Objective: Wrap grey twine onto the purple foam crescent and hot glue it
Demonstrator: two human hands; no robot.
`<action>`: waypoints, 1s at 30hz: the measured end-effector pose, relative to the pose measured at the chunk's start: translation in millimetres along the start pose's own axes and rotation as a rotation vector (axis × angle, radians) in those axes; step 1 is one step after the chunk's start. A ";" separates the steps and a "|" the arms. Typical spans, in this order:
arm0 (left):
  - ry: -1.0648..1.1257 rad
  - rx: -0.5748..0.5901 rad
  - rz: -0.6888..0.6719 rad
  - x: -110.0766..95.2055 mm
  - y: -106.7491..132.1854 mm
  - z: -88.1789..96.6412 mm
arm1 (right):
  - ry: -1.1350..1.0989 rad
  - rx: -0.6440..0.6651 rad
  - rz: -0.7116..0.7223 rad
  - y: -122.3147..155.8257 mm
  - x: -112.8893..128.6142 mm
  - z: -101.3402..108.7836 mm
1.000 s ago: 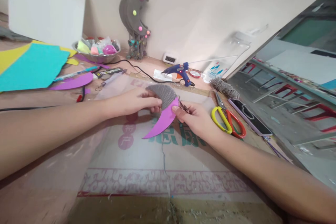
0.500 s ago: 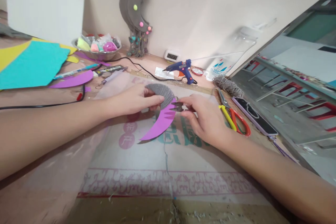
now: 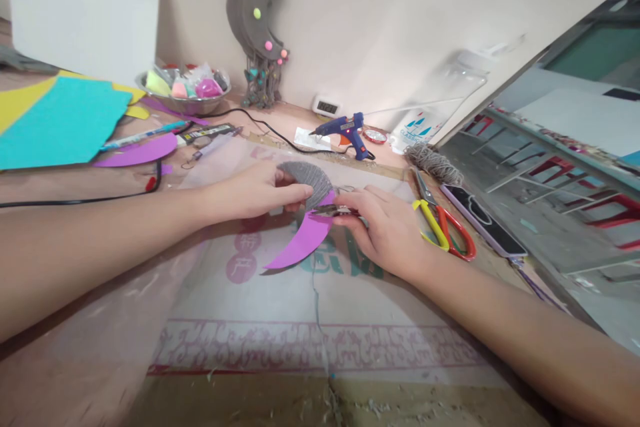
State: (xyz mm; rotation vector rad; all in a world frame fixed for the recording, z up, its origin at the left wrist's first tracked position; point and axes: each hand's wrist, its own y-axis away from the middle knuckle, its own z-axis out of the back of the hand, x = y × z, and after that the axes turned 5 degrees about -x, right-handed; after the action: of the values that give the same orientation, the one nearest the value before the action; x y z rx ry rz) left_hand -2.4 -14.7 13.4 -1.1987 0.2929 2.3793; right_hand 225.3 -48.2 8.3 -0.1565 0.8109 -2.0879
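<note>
My left hand (image 3: 273,190) pinches the upper end of a purple crescent (image 3: 300,238), where grey yarn (image 3: 314,183) is wound closely round it. The crescent's bare purple tip points down to the left. In my right hand (image 3: 383,223) is a pair of small thread snips (image 3: 327,211) with dark blades. Those blades lie over the purple part, just below the edge of the wound yarn. The handles are mostly hidden by my fingers.
A blue glue gun (image 3: 345,130) stands behind my hands. To the right lie scissors (image 3: 445,223), a grey yarn skein (image 3: 433,161) and a phone (image 3: 483,220). A bowl (image 3: 185,105) of coloured bags and a turquoise sheet (image 3: 65,123) are at the left.
My right hand has shifted slightly left and down, bringing the snips' blades further across the purple crescent. The blades look closer together. My left hand stays in place.
</note>
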 end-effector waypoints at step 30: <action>-0.012 0.030 -0.013 1.2 0.0 -0.6 | 0.107 0.032 0.062 -0.9 1.2 0.5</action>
State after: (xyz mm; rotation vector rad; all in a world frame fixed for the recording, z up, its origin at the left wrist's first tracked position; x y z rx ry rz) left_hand -2.5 -14.6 12.0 -1.1693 0.3152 2.3621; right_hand 224.1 -49.1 9.1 -0.0019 0.8357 -2.0635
